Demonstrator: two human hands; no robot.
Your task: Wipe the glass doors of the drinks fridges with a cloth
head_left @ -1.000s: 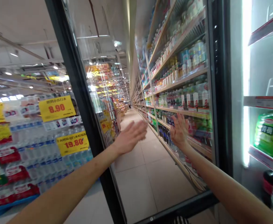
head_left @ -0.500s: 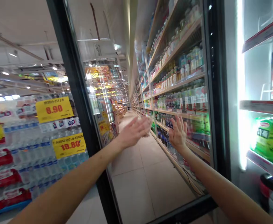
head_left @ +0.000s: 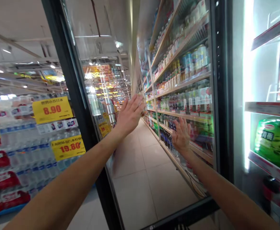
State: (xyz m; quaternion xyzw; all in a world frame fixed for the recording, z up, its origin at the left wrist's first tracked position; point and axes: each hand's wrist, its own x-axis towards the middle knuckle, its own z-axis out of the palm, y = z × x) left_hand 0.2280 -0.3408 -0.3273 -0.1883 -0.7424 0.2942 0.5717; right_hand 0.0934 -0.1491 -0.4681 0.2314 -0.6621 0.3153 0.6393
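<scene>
A glass door in a black frame stands open before me at a slant. My left hand lies with fingers extended against its pane, pressing a pale, mottled cloth there. Only a small edge of that cloth shows past the fingers; the hand covers the rest. Lower and to the right, my right hand is raised at the same pane, fingers up and apart, holding nothing. Whether its palm fully touches the glass I cannot tell.
Stacked packs of bottled water stand at left, under yellow price signs. At right is a lit cooler with a green package on its shelf. Shelves of bottles and cans appear in the pane, beside a tiled aisle floor.
My left hand has moved up and slightly left across the glass with the cloth. My right hand has stayed almost in place. The view has shifted a little.
</scene>
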